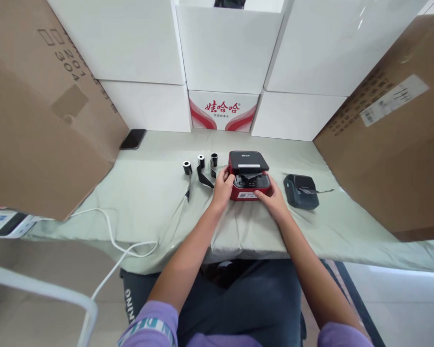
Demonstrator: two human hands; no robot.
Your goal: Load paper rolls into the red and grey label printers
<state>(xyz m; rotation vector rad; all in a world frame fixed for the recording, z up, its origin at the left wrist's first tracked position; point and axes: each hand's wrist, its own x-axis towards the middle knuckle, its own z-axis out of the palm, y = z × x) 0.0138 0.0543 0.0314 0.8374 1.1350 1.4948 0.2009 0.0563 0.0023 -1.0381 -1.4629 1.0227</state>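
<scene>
A small red and black label printer stands on the cloth with its black lid raised and a dark strip inside the opening. My left hand holds its left side, fingers closed along the edge and thumb near the opening. On the front right corner my right hand grips the casing, thumb at the front below the opening. Left of the printer are three small rolls with dark strips trailing: one roll, a second roll and a third roll. To the right lies a dark grey device with a strip across it.
Cardboard boxes stand at the left and right. White boxes wall off the back. A black phone lies at the back left. A white cable hangs over the front edge of the pale green cloth.
</scene>
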